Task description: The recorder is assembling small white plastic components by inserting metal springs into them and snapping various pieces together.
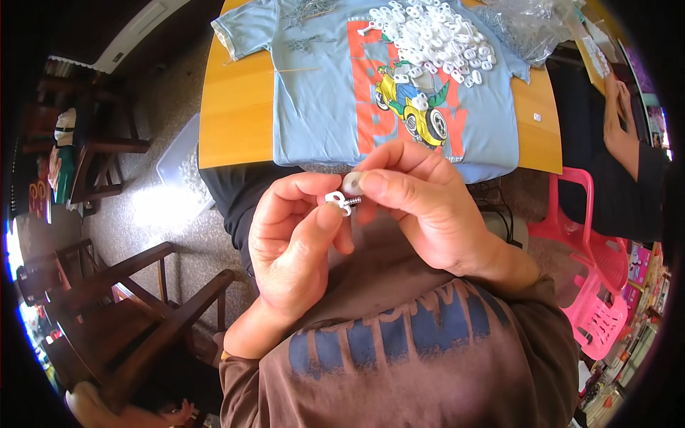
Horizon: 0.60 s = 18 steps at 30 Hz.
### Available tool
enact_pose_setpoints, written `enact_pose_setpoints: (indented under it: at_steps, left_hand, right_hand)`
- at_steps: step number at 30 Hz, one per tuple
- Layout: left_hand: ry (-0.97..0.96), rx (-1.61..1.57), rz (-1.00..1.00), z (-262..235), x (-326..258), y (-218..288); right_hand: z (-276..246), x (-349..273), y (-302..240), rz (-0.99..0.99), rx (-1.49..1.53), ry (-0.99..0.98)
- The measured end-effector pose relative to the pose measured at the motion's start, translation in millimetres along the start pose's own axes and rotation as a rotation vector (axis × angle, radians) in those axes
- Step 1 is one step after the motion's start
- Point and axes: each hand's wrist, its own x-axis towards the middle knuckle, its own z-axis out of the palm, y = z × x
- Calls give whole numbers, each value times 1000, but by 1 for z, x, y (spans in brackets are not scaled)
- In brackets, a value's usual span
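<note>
**Fig.: Two-hand fitting of a small white clip and screw, held above the lap**

Both hands work close together, near the person's chest and short of the table edge [235, 153]. The left hand [292, 250] pinches a small white plastic clip [334, 199] betw. thumb and forefinger; a short threaded metal screw [351, 202] sticks out of it toward the right. The right hand [421, 203] closes its fingertips on a round white piece [351, 182] just above the screw, touching or nearly touching the clip. Both grips are fingertip pinches, not full clenches.

Risks, as judged from this pose:
- Parts are tiny and held only at the tips; a slight slip of either pinch likely drops screw or clip into the lap or onto the floor below, where it is hard to find.
- Screw and round piece meet at an angle that cannot be read exactly; a skewed start may cross the thread or jam.
- The fingers hide most of the joint, so alignment goes by feel.

Supply, well apart: a heap of white clips [432, 32] and loose metal pins [307, 14] on a light blue T-shirt [314, 107] spread over the table. Another person's hand [617, 125] sits at the right rim, near a pink plastic chair [596, 285].
</note>
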Motion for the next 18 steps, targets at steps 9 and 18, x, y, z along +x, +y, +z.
enact_pose_setpoints:
  at_steps: [9, 18]
  left_hand:
    - [-112, -114, 36, -7, 1, -4]
    - [-36, -90, 25, -7, 0, -6]
  right_hand:
    - [4, -2, 2, -2, -42, -117]
    - [-1, -4, 1, -72, -80, -26]
